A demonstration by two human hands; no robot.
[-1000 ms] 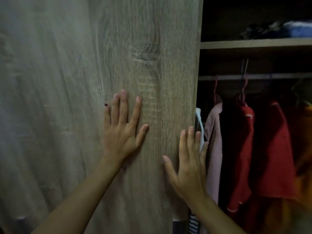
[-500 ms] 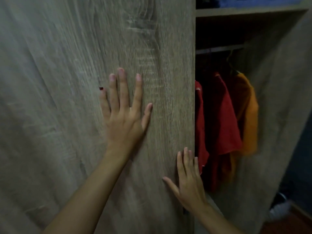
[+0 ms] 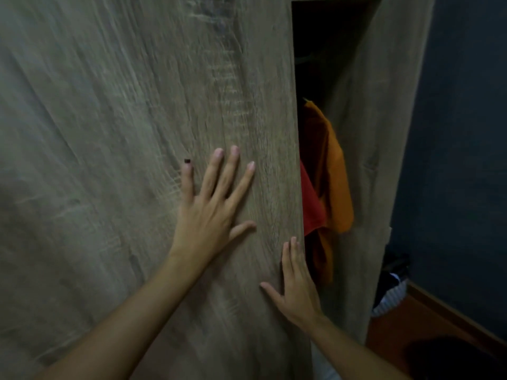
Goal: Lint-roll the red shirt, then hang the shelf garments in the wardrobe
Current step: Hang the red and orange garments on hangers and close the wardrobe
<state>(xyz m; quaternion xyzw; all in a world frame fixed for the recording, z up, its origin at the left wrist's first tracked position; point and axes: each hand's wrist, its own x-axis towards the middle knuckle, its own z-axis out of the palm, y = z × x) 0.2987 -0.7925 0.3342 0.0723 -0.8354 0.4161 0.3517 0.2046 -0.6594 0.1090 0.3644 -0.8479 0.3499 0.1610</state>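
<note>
A wood-grain sliding wardrobe door (image 3: pixel 137 133) fills most of the view. My left hand (image 3: pixel 211 209) lies flat on it with fingers spread. My right hand (image 3: pixel 297 286) presses flat near the door's right edge, fingertips at the edge. Through the narrow gap at the right I see a red garment (image 3: pixel 311 204) and an orange garment (image 3: pixel 336 171) hanging in the dark wardrobe interior (image 3: pixel 323 45). Both hands hold nothing. The rail and upper shelf are hidden.
The wardrobe's right side panel (image 3: pixel 384 133) bounds the gap. Beyond it is a dark blue wall (image 3: pixel 461 133), a wooden floor (image 3: pixel 411 325) and a striped bag or basket (image 3: pixel 389 297) at the wardrobe's foot.
The door has slid right under both hands, narrowing the gap. The pink garment, most red garments and the shelf are now covered. The view has swung right and down.
</note>
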